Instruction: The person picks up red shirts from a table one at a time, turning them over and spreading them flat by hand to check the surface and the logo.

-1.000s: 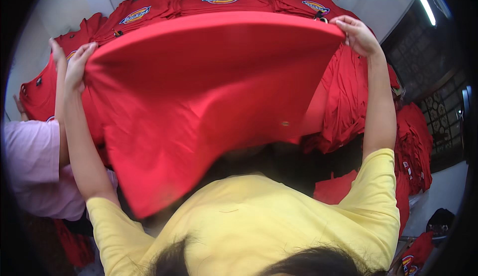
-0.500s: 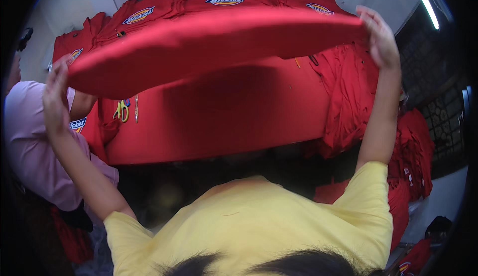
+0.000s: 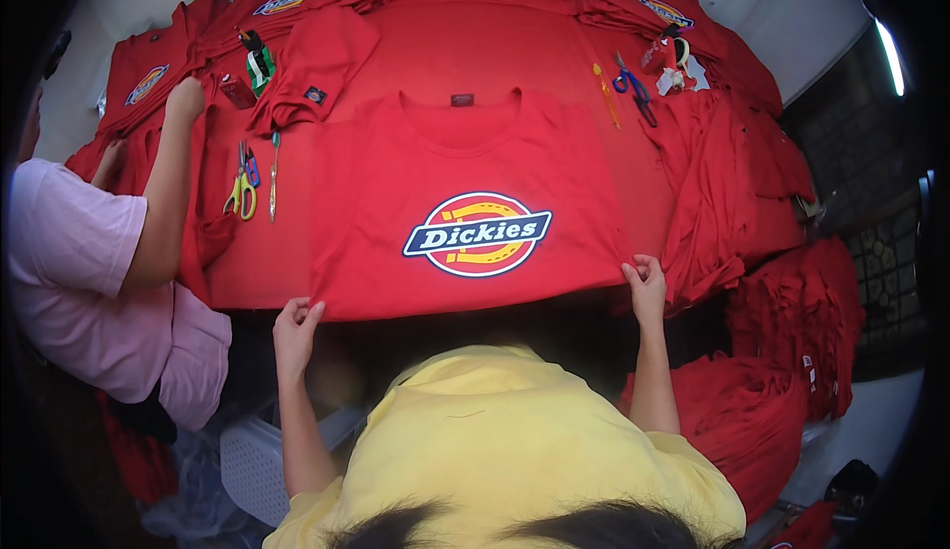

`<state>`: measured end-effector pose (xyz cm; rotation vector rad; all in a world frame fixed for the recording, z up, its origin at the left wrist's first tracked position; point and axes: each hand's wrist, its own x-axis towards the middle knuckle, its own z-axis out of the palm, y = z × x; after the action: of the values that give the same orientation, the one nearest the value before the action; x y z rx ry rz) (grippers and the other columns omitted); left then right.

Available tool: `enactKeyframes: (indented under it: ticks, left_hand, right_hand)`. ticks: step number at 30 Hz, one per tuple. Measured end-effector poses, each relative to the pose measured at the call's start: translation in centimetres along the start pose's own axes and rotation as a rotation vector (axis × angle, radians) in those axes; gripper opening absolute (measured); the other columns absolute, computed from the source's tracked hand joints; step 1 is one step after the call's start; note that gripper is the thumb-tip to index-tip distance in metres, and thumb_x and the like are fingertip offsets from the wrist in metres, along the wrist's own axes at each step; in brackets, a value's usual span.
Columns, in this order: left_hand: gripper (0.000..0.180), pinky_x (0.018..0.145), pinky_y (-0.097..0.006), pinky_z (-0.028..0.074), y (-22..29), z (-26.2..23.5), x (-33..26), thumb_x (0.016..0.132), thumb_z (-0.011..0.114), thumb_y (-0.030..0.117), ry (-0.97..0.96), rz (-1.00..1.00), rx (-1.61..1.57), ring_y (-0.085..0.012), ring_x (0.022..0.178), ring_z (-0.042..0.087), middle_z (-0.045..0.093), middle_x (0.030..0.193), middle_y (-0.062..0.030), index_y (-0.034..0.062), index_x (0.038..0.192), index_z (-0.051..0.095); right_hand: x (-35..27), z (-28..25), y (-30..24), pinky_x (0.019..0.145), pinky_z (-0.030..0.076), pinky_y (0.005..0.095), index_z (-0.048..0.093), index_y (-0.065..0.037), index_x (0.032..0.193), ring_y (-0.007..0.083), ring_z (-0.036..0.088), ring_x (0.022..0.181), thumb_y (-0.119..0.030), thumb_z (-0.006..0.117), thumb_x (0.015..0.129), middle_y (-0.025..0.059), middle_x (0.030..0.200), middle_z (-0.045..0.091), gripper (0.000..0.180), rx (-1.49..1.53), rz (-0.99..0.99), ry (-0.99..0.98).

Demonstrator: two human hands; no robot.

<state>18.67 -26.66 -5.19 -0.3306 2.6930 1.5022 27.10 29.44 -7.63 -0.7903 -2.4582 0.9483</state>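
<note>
A red T-shirt (image 3: 465, 153) with a logo patch on its chest lies spread on the red-covered table (image 3: 465, 34), neckline away from me. My left hand (image 3: 295, 336) pinches its near left corner between thumb and fingers. At the near right corner, my right hand (image 3: 645, 282) has the cloth pinched the same way. The shirt's front edge runs between my hands along the table's near edge. Left of the shirt lie yellow-handled scissors (image 3: 240, 193) and a thin pen-like tool (image 3: 274, 178).
Red garments (image 3: 708, 183) are heaped at the right, with more piles (image 3: 797, 311) beside the table. A co-worker in a pink shirt (image 3: 74, 262) reaches over cloth at the left. Blue-handled scissors (image 3: 623, 79) and tape (image 3: 681, 51) lie far right. A white plastic stool (image 3: 259, 470) stands below.
The shirt, held up and stretched between my raised hands, has come down flat on the table. Both hands have dropped toward me and drawn closer together. The co-worker's arm has lifted.
</note>
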Motion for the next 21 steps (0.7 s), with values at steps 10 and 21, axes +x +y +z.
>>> enactKeyframes:
  ticks: [10, 21]
  left_hand:
    - [0.024, 0.055, -0.031, 0.039, -1.4, -1.5, 1.2, 0.085, 0.069, 0.021, -0.127, -0.05, 0.083, -0.0125, 0.054, 0.048, 0.054, 0.058, -0.0026, -0.0004, 0.077, 0.061]
    - [0.02, 0.086, -0.042, 0.045, 10.1, 6.7, 10.4, 0.086, 0.063, 0.012, 0.108, 0.696, 0.571, -0.0341, 0.098, 0.055, 0.059, 0.104, -0.0146, 0.003, 0.104, 0.061]
  right_hand:
    - [1.1, -0.8, 2.2, 0.065, 0.047, 0.033, 0.059, 0.001, 0.089, 0.0188, 0.058, 0.066, -0.015, 0.073, 0.082, 0.0081, 0.071, 0.06, 0.022, -0.203, -0.141, -0.082]
    - [13.1, 3.9, -10.1, 0.087, 0.044, 0.0435, 0.065, -0.003, 0.103, 0.0365, 0.056, 0.097, -0.01, 0.053, 0.091, 0.0165, 0.1, 0.063, 0.018, -0.154, -0.574, -0.161]
